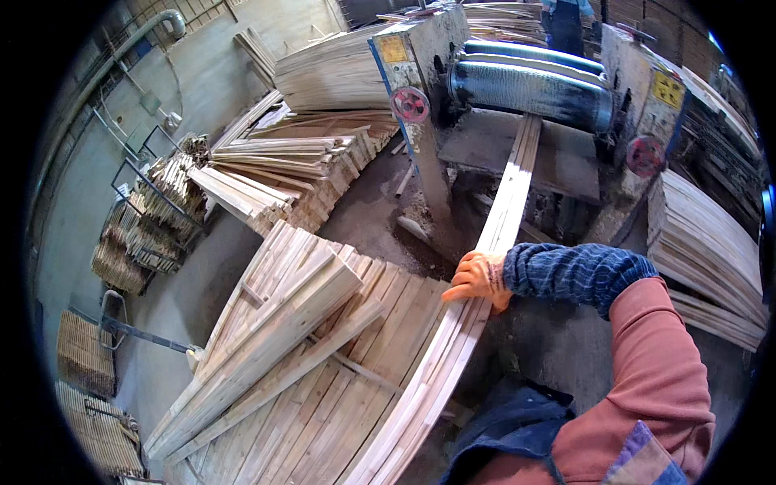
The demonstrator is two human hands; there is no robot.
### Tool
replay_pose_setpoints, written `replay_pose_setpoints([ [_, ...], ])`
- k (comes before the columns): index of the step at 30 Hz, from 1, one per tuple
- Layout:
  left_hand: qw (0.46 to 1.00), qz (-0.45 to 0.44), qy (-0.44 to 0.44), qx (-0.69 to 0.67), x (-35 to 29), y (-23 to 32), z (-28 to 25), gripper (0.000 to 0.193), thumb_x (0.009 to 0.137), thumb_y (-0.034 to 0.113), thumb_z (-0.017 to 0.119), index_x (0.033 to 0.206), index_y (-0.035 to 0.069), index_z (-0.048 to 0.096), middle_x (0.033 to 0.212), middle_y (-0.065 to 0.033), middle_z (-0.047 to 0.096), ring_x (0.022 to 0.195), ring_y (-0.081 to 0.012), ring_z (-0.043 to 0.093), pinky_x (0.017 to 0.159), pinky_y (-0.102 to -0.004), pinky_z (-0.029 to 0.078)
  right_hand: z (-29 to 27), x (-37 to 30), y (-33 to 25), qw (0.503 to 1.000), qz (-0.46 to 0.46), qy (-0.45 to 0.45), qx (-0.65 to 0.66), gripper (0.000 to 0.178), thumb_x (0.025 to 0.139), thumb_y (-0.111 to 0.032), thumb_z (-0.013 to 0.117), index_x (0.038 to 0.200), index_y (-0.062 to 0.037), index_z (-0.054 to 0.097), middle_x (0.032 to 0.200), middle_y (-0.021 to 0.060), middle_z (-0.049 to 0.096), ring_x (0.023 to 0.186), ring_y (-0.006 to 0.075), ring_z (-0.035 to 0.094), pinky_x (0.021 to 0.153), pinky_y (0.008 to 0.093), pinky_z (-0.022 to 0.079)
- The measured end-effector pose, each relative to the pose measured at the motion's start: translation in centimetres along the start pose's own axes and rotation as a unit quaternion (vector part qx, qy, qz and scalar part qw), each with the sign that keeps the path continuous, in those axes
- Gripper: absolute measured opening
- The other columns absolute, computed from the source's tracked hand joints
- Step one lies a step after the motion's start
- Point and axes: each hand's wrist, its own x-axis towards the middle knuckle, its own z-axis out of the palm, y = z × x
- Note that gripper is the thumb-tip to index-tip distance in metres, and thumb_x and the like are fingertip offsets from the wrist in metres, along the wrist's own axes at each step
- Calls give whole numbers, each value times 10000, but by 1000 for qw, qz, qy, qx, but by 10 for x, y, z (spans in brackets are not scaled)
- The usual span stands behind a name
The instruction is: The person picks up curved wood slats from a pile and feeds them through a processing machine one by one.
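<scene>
My right hand (477,280), in an orange glove, is closed over a bundle of long, pale wooden strips (511,194). The strips run from the lower edge up to the machine, where their far ends meet the dark ribbed roller (529,90). Beneath the roller lies a dusty metal plate (477,149). To the left of the hand, a low stack of planks (396,315) carries a thick board (267,347) and thinner pieces lying slantwise on top. My left hand is out of view.
Red handwheels (410,104) sit on the machine's two side posts. More timber stacks stand behind at left (331,77) and at right (703,242). Bundled strips (149,218) and a metal-framed cart (145,330) line the left side. Another person (566,28) stands beyond the machine.
</scene>
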Motion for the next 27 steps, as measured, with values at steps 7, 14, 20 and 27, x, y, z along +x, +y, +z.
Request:
replay_pose_setpoints([
  [7,987,-11,123,-102,-63,-63,36,658,974,631,490,1399,141,603,1290,-145,689,1185,-318,662,1079,-658,466,51,-49,130,999,10,-40,10,1204,596,-375,911,1636,-168,342,1424,163,612,1344,350,567,1207,514,349],
  [14,934,-65,17,-352,-149,-68,77,604,956,632,498,1267,143,671,1249,-125,709,1145,-319,666,1092,-663,443,55,-47,135,996,-12,-81,39,1216,615,-332,898,1667,-246,295,1518,169,541,1389,366,524,1248,557,300],
  [20,889,-105,-43,-443,-174,-98,158,661,969,653,439,1308,127,651,1322,-102,674,1301,-358,559,1159,-638,365,48,-9,86,987,-103,-56,108,1134,636,-315,823,1651,-222,326,1485,144,558,1331,380,554,1216,540,339],
  [27,533,-328,-115,-771,-183,-179,167,632,987,614,442,1457,223,600,1512,-76,590,1418,-369,484,1149,-661,319,56,48,8,986,-95,-73,118,1055,726,-396,804,1642,-214,313,1494,171,553,1337,387,557,1171,540,373],
])
